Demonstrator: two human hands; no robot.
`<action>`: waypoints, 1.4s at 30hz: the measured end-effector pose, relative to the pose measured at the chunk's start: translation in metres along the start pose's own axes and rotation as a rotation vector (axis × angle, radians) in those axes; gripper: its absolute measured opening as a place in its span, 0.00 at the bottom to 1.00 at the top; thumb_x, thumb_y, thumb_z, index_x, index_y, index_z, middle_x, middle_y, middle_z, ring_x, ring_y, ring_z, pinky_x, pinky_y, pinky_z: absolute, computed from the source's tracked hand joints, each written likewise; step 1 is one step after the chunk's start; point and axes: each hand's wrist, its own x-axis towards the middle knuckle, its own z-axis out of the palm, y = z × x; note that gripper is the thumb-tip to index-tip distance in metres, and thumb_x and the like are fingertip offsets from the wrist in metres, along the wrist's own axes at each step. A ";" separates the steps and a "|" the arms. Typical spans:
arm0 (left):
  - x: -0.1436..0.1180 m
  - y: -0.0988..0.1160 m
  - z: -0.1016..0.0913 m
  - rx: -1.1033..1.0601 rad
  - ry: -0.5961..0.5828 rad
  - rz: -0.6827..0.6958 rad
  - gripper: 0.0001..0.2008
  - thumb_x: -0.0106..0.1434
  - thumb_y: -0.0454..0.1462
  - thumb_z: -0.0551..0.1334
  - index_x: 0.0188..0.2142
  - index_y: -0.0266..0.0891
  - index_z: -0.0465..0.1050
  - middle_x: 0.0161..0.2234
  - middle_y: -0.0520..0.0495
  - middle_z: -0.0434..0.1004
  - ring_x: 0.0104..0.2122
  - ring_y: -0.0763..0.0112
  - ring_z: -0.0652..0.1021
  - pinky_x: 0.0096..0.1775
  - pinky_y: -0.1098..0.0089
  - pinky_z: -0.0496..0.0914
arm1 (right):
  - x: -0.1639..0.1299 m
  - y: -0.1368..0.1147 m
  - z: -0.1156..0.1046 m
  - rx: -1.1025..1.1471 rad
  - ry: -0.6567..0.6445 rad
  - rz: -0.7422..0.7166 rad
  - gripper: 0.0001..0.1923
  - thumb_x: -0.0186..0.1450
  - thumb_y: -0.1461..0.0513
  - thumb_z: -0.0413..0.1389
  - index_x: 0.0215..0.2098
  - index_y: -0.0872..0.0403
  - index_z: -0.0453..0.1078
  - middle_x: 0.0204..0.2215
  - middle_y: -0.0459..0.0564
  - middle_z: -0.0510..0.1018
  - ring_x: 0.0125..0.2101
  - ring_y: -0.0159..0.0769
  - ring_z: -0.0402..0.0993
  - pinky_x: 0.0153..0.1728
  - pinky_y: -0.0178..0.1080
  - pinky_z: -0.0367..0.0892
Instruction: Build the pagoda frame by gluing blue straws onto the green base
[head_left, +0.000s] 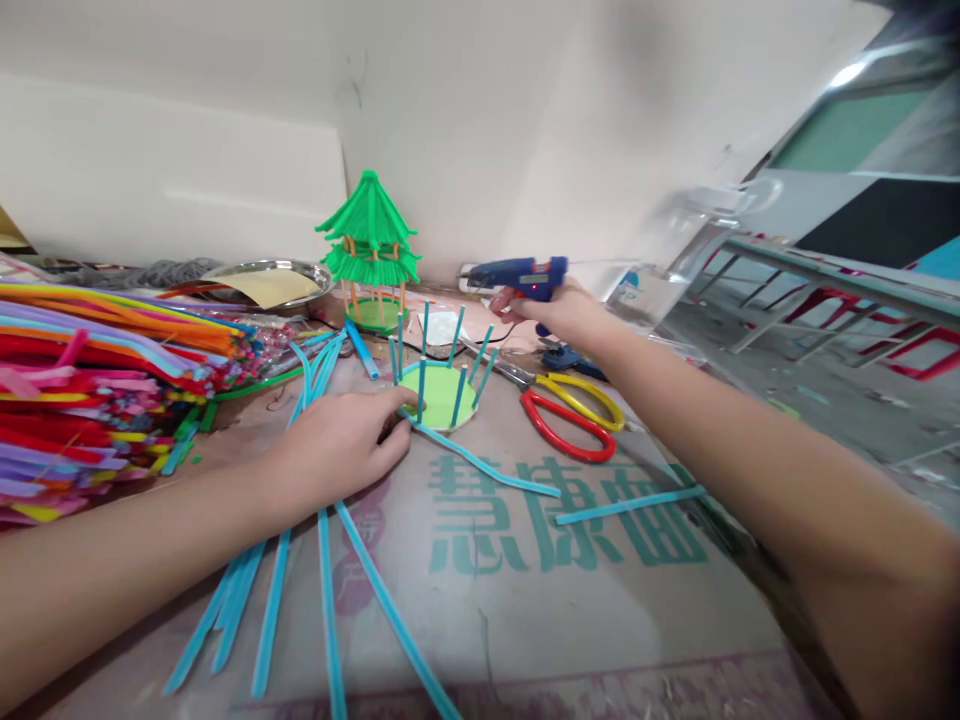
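My left hand [352, 440] is closed at the near left edge of a light green disc [442, 385], its fingertips pinching a blue pipe cleaner [487, 470] against the rim. The strip's loose end trails to the right over the table. Several thin blue posts [460, 395] stand up around the disc's edge. Farther back, my right hand [559, 310] grips a blue hot glue gun [517, 277], raised above the table with its nozzle pointing left. A small red light shows on the gun's body.
Behind the disc stands a green two-tiered pagoda model [371, 250]. Red-and-yellow-handled scissors [570, 410] lie right of the disc. Bundled colourful pipe cleaners [97, 390] fill the left side; loose blue ones [330, 610] fan out in front. A clear bottle [675, 260] stands at the back right.
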 end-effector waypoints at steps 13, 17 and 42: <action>0.001 0.002 -0.004 -0.002 -0.010 0.011 0.18 0.68 0.42 0.50 0.48 0.39 0.74 0.31 0.45 0.81 0.30 0.57 0.79 0.31 0.65 0.64 | -0.128 -0.015 -0.034 -0.151 -0.214 -0.314 0.20 0.61 0.42 0.64 0.35 0.49 0.78 0.29 0.49 0.81 0.30 0.41 0.77 0.30 0.42 0.70; 0.001 0.001 -0.003 0.017 0.009 -0.005 0.20 0.67 0.43 0.51 0.50 0.39 0.75 0.33 0.44 0.82 0.32 0.55 0.80 0.34 0.64 0.66 | -0.138 -0.022 -0.008 -0.250 -0.231 -0.297 0.19 0.60 0.45 0.66 0.37 0.50 0.76 0.30 0.48 0.81 0.30 0.39 0.77 0.32 0.40 0.69; 0.001 -0.002 0.001 0.031 0.038 0.010 0.20 0.67 0.43 0.51 0.51 0.41 0.75 0.35 0.45 0.83 0.38 0.55 0.82 0.39 0.62 0.71 | -0.134 -0.008 0.007 -0.587 -0.170 -0.508 0.21 0.66 0.41 0.58 0.35 0.50 0.70 0.28 0.48 0.77 0.28 0.38 0.73 0.30 0.39 0.63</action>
